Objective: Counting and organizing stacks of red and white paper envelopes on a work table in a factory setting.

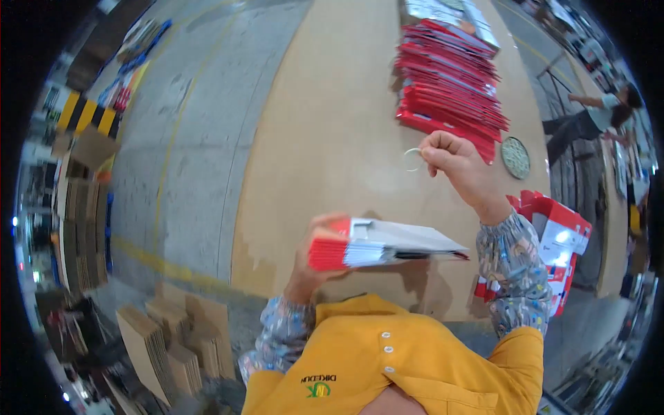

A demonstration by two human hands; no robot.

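Above the near edge of the worktop, our left hand curls its fingers closed around the left end of a red and white card stack. Toward the right edge, our right hand pinches 1 thin pale ring, finger and thumb pressed together. To do this well, we think we should squeeze the stack flat, keep its sides even and hold the ring gently.

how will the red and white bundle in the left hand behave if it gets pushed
The bundle will probably feel fairly stiff, since its many thin layers lie pressed flat together. It may fan or slide apart, as no band shows around it in this view. Its far end could sag or swing a little, because the left hand grips only the red end.
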